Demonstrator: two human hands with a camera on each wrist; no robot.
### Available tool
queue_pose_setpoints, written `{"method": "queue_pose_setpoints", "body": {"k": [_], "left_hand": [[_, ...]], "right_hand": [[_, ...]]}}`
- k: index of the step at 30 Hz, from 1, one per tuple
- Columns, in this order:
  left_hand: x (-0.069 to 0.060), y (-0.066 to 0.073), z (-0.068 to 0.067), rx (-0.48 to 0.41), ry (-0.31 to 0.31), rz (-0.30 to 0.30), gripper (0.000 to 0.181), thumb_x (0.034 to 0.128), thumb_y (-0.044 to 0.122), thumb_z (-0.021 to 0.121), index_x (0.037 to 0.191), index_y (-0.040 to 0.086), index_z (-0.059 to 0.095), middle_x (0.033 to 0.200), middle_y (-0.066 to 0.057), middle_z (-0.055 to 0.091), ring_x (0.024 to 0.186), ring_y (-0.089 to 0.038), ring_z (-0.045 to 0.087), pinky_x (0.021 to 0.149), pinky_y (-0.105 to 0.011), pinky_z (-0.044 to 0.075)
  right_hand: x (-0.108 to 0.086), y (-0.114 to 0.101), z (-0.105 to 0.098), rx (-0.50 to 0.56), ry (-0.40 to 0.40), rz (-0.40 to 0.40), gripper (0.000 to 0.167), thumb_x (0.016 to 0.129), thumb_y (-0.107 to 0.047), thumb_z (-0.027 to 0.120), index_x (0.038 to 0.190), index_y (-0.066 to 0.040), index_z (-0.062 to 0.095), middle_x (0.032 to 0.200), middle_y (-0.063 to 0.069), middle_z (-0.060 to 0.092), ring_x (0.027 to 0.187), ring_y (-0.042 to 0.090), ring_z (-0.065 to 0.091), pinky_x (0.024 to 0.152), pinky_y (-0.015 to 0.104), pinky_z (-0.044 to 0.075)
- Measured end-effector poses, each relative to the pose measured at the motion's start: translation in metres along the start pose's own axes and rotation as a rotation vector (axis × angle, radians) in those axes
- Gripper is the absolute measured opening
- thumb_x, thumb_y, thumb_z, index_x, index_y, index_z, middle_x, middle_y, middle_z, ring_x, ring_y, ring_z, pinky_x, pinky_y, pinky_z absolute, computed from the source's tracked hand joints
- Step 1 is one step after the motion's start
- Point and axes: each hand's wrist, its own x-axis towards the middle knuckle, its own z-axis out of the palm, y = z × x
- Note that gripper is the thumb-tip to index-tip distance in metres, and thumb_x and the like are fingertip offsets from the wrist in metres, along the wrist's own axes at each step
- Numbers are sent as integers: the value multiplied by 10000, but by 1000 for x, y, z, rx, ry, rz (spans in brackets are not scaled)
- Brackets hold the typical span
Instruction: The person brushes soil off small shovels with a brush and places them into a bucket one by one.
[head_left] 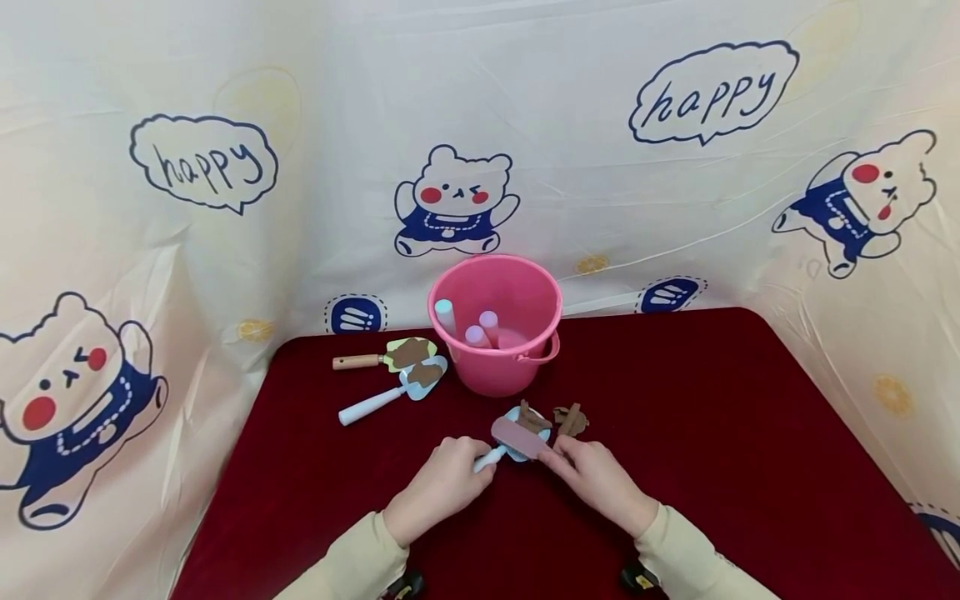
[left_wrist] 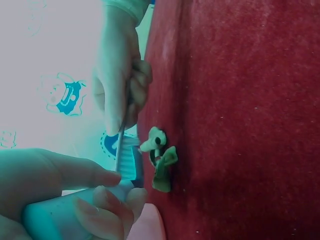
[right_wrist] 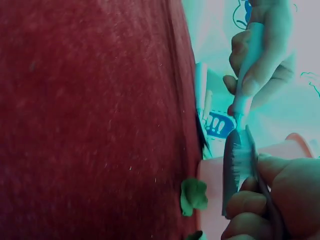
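Note:
In the head view my left hand (head_left: 442, 482) grips the white handle of a small light-blue trowel (head_left: 517, 456). My right hand (head_left: 600, 483) holds a mauve brush (head_left: 517, 436) across the trowel's blade, covering part of it. Brown clay-like scraps (head_left: 534, 419) lie on the far part of that blade. Just right of it, more brown scraps (head_left: 572, 420) lie on the red cloth. In the right wrist view the brush's pale bristles (right_wrist: 243, 162) face the blade, at or very near its surface. Behind the trowel handle, the left fingers (right_wrist: 262, 80) are curled.
A pink bucket (head_left: 495, 367) stands beyond the hands, with several pastel cylindrical ends inside. To its left lie a wooden-handled green trowel (head_left: 356, 362) and a white-handled blue trowel (head_left: 371, 406), both bearing brown material. Printed white fabric (head_left: 360, 208) backs the red-covered table (head_left: 675, 400).

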Motion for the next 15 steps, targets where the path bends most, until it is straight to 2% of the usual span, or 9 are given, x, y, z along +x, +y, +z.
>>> {"method": "queue_pose_setpoints", "body": {"k": [7, 15], "left_hand": [[-5, -3, -2, -22, -10, 5, 76, 954, 29, 682, 924, 16, 750, 601, 54, 532, 479, -60, 472, 468, -230, 435], [-6, -6, -3, -27, 0, 16, 85, 956, 29, 675, 958, 10, 758, 605, 56, 531, 479, -59, 461, 468, -234, 425]], "right_hand": [[2, 7, -4, -52, 30, 74, 361, 1041, -315, 653, 727, -212, 507, 563, -129, 340, 484, -6, 301, 480, 194, 299], [4, 7, -8, -55, 31, 95, 359, 1043, -327, 650, 730, -209, 519, 565, -126, 352, 485, 0, 307, 483, 196, 301]]}}
